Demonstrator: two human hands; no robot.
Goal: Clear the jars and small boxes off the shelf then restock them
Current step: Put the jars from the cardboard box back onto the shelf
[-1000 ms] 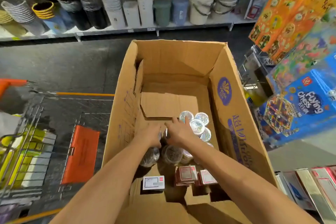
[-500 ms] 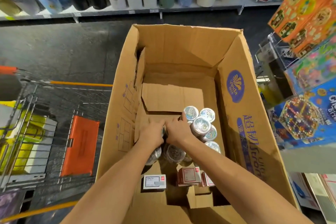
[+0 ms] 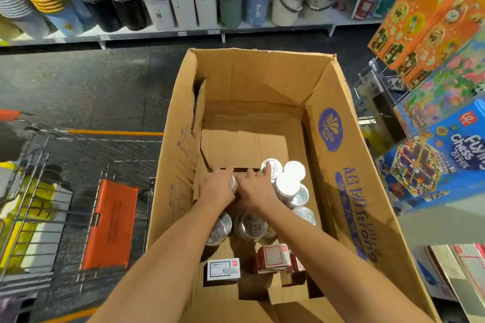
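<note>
We are reaching both bare hands down into a tall, open cardboard box (image 3: pixel 338 155), with the left hand (image 3: pixel 216 189) and the right hand (image 3: pixel 256 193) lying side by side and touching. A silver-lidded jar (image 3: pixel 233 183) is showing as a sliver between them. Fingers of both hands are bending down around it, but we cannot tell whether either hand is actually gripping it. The right index finger (image 3: pixel 267 173) is stretching forward and touching the lid of another jar (image 3: pixel 274 165). Just right of the right hand, a cluster of upright jars (image 3: pixel 287 186) is standing packed together. Under our wrists, two clear jars (image 3: pixel 250 225) are lying on their sides. Nearer us, between our forearms, a small white box (image 3: pixel 223 269) and a stack of small red boxes (image 3: pixel 274 258) are sitting on the box floor. Well left of the left hand, a wire shopping cart (image 3: pixel 110 223) with an orange flap is standing on the dark floor.
</note>
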